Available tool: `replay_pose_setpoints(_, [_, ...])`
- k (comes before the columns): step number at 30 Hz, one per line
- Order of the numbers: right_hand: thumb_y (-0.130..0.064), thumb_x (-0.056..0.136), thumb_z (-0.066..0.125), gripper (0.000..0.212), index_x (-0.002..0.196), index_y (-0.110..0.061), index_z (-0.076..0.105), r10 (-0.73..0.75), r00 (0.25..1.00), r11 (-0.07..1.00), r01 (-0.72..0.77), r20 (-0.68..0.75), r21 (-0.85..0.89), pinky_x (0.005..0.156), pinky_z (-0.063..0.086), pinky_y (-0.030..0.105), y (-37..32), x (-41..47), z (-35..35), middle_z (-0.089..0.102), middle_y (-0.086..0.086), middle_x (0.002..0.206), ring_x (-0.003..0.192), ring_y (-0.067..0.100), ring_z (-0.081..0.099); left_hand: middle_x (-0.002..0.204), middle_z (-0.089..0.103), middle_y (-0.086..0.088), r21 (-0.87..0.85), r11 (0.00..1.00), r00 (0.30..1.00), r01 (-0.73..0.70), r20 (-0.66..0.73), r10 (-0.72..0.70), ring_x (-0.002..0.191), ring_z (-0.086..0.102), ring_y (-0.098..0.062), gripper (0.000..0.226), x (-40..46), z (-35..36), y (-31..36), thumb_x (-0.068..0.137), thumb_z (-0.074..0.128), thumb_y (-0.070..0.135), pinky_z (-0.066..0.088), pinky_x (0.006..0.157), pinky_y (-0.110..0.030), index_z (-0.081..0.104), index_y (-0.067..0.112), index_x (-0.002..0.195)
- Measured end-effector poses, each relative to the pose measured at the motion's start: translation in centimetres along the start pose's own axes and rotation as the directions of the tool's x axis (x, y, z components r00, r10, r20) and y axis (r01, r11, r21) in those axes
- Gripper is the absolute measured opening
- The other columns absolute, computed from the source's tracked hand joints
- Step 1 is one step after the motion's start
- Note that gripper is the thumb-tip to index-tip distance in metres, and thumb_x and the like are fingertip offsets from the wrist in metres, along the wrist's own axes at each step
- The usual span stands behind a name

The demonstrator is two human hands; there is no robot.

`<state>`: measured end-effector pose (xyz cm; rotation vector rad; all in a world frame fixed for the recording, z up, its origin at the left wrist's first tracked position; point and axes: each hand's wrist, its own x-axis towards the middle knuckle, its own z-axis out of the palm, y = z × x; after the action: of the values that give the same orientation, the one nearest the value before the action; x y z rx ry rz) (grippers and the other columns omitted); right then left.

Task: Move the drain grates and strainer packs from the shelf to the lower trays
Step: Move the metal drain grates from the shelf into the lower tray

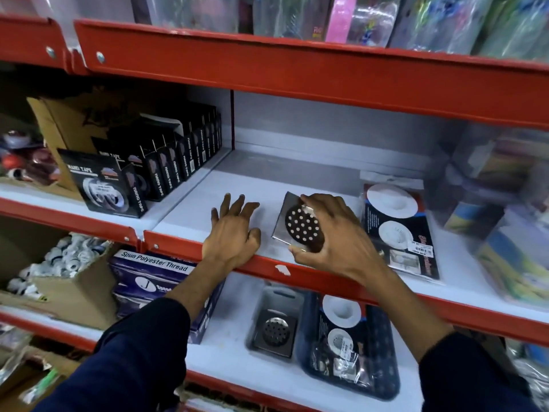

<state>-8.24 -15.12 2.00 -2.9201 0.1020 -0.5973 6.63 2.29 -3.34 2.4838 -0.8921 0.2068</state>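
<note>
A square steel drain grate [292,223] with a round perforated centre lies tilted on the white middle shelf [208,188]. My right hand [335,233] grips it by its far and near edges. My left hand [233,230] rests flat on the shelf beside it, fingers spread, holding nothing. A strainer pack [398,230] in clear plastic lies on the shelf right of the grate. On the shelf below, a grey tray [261,301] holds another drain grate [274,331], and a dark blue tray [383,352] holds a strainer pack [341,337].
Black nano tape boxes [142,173] stand at the shelf's left. Blurred wrapped goods [499,203] crowd the right. A red shelf lip [297,275] runs under my wrists. Below left sit a thread box [154,275] and a cardboard box of white fittings [65,278].
</note>
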Motion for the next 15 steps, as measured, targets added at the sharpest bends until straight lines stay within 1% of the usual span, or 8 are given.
replay_pose_setpoints(2, [-0.073,0.068,0.064,0.099,0.148,-0.024,0.032,-0.046,0.999,0.999,0.046,-0.02,0.007,0.112,0.03,0.031,-1.1,-2.5,-0.6,0.039,-0.002,0.147,0.133,0.014,0.036,0.16,0.025,-0.013,0.0,1.0,1.0,-0.007,0.003,0.007,0.152,0.004,-0.031,0.07,0.0,-0.1,0.0,0.076,0.038,0.031,0.013,0.12,-0.063,0.032,0.024,0.146])
replay_pose_setpoints(4, [-0.071,0.066,0.066,0.099,0.146,-0.022,0.037,-0.098,0.995,0.995,0.099,-0.031,0.014,0.111,0.031,0.029,-1.9,-4.8,-0.5,0.041,0.0,0.145,0.132,0.015,0.039,0.16,0.024,-0.013,-0.007,1.0,1.0,-0.009,0.008,0.009,0.152,0.004,-0.031,0.07,0.0,-0.2,0.0,0.076,0.038,0.03,0.012,0.119,-0.063,0.032,0.024,0.146])
replay_pose_setpoints(6, [-0.07,0.066,0.067,0.096,0.143,-0.02,0.043,-0.154,0.988,0.988,0.154,-0.019,0.005,0.111,0.029,0.026,-2.3,-6.8,0.3,0.044,0.002,0.144,0.131,0.016,0.041,0.16,0.024,-0.014,-0.016,1.0,1.0,-0.005,0.012,0.005,0.152,0.003,-0.032,0.071,-0.1,-0.2,0.0,0.075,0.037,0.029,0.011,0.12,-0.063,0.033,0.023,0.146])
replay_pose_setpoints(9, [-0.073,0.068,0.064,0.092,0.14,-0.018,0.047,-0.256,0.966,0.967,0.256,0.033,0.007,0.11,0.029,0.026,-2.4,-9.4,2.7,0.048,0.006,0.143,0.129,0.018,0.043,0.16,0.025,-0.013,-0.015,1.0,1.0,-0.004,0.004,0.004,0.152,0.004,-0.031,0.072,-0.1,-0.1,0.1,0.074,0.037,0.028,0.012,0.12,-0.062,0.034,0.023,0.145])
replay_pose_setpoints(11, [-0.074,0.07,0.061,0.09,0.14,-0.02,0.046,-0.313,0.944,0.949,0.314,0.105,0.01,0.108,0.033,0.028,-2.2,-10.7,5.0,0.049,0.006,0.142,0.129,0.02,0.044,0.16,0.025,-0.013,-0.014,1.0,1.0,-0.005,0.003,0.005,0.152,0.004,-0.031,0.072,-0.1,-0.1,0.1,0.074,0.038,0.028,0.012,0.12,-0.062,0.034,0.023,0.145])
replay_pose_setpoints(13, [-0.074,0.072,0.058,0.086,0.14,-0.022,0.044,-0.325,0.931,0.945,0.324,0.168,0.037,0.109,0.037,0.031,-1.9,-11.6,7.7,0.049,0.005,0.143,0.131,0.02,0.044,0.16,0.025,-0.012,-0.017,1.0,1.0,-0.003,0.005,0.003,0.152,0.004,-0.03,0.072,-0.2,-0.2,0.1,0.074,0.037,0.028,0.012,0.12,-0.062,0.034,0.023,0.146])
replay_pose_setpoints(15, [-0.073,0.072,0.058,0.085,0.141,-0.025,0.041,-0.248,0.943,0.969,0.237,0.221,0.076,0.11,0.04,0.034,-1.4,-11.8,10.4,0.044,0.0,0.144,0.133,0.018,0.041,0.16,0.025,-0.012,-0.014,1.0,1.0,-0.003,0.007,0.003,0.152,0.003,-0.03,0.072,-0.1,-0.2,0.1,0.074,0.037,0.028,0.012,0.12,-0.062,0.033,0.023,0.146])
